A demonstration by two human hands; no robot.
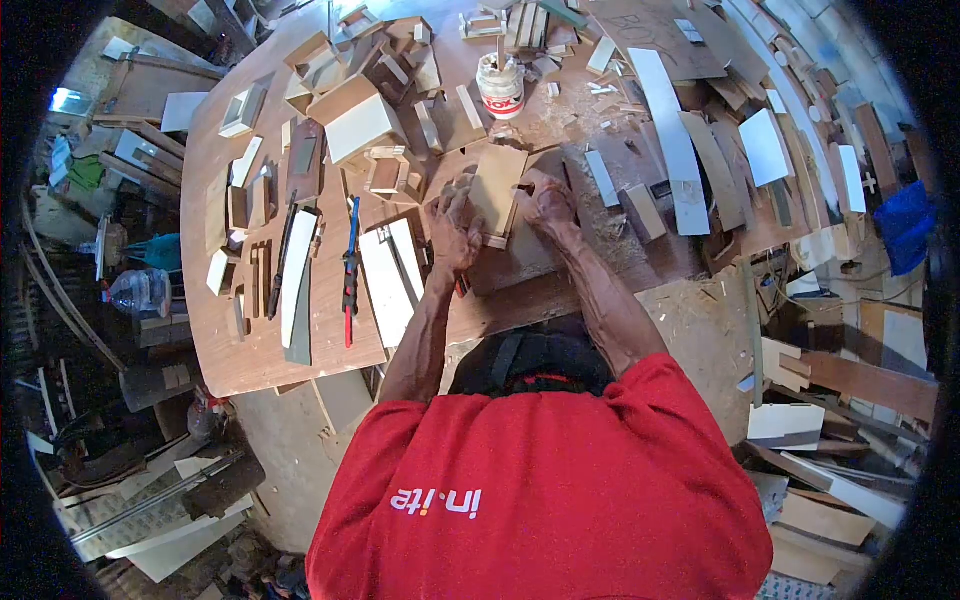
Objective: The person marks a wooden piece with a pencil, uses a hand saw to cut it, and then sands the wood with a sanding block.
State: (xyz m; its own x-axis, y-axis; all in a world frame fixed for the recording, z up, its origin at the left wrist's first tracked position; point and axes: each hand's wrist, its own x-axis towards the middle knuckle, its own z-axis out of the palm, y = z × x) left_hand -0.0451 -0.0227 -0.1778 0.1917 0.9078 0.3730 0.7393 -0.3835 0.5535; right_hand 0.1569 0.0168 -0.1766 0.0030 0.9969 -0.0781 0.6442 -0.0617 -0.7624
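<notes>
A small flat wooden box or block with a tan top [498,178] lies on the brown work table [225,345] in front of me. My left hand [456,225] grips its left side, fingers bent along the edge. At its right edge, my right hand [548,204] is closed with the fingers curled in; what is pinched there, if anything, is too small to make out. Left of my left hand lie a white panel [388,280] with a dark strip and a long blue, black and red tool [351,270]. A white tub [501,88] with red lettering stands beyond the box.
Small wooden box frames [362,130] crowd the back left of the table. A long white strip [668,140] and a loose block [643,212] lie to the right. Offcuts [850,385] are piled on the floor at right. A blue cloth or bag [903,228] hangs beyond.
</notes>
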